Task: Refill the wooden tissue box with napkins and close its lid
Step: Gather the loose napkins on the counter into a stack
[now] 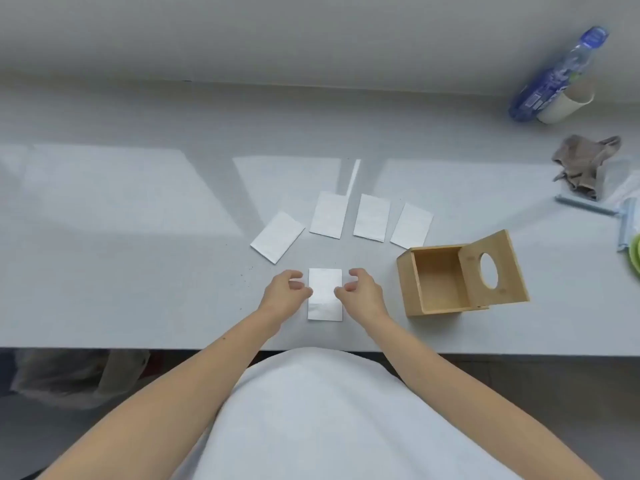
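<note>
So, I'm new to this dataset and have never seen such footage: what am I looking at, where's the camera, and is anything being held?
There is no machine here: a person works with bare hands, and the single picture comes from a camera worn on their head, looking down. The left hand and right hand flank a folded white napkin lying flat on the grey counter; their curled fingertips meet its side edges, but a firm pinch can't be confirmed. Four more napkins lie in a row behind. To the right stands the wooden tissue box, empty, its lid swung open. Far right: a bottle, a cup and a grey cloth.
</note>
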